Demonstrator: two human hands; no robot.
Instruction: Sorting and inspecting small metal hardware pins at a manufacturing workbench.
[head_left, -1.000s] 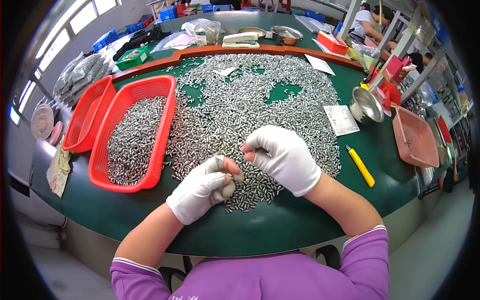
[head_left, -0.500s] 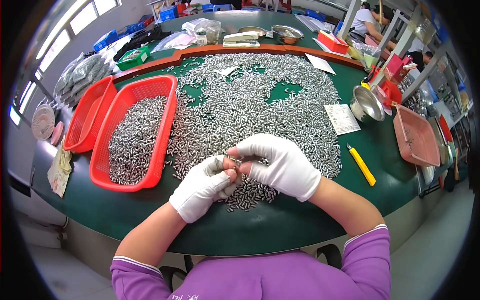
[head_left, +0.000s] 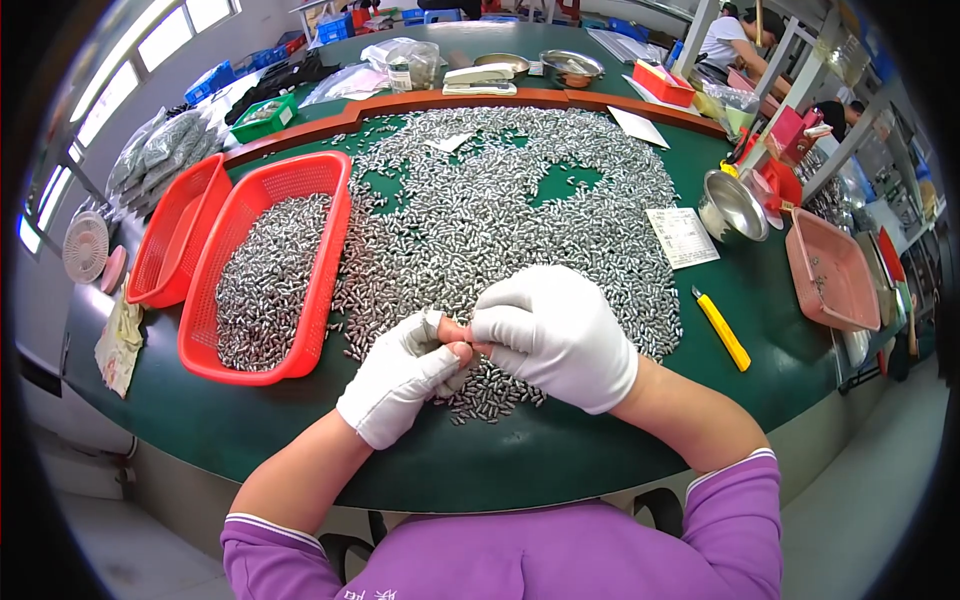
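Small silvery metal pieces, bullet-shaped, lie spread in a wide layer [head_left: 500, 220] over the green table [head_left: 440, 470]. Above the near part of that layer, my two hands meet fingertip to fingertip. White gloves with bare fingertips cover both. My left hand [head_left: 405, 375] is closed, thumb and fingers pinched together. From the right, my right hand [head_left: 560, 335] is closed too, its fingers pressed against the left fingertips. Whatever sits between them is hidden by the fingers. To the left of my hands, a red perforated basket [head_left: 343, 215] holds a heap of the same metal pieces [head_left: 270, 280].
Another red basket [head_left: 175, 235] leans at the left. On the right lie a yellow utility knife [head_left: 722, 330], a printed slip [head_left: 684, 238], a steel bowl [head_left: 735, 207] and a pink basket [head_left: 830, 275]. A wooden rail [head_left: 440, 98] edges the back; a co-worker [head_left: 740, 45] sits beyond.
My right hand's fingers have closed in and turned down onto the left fingertips. The left hand has barely moved.
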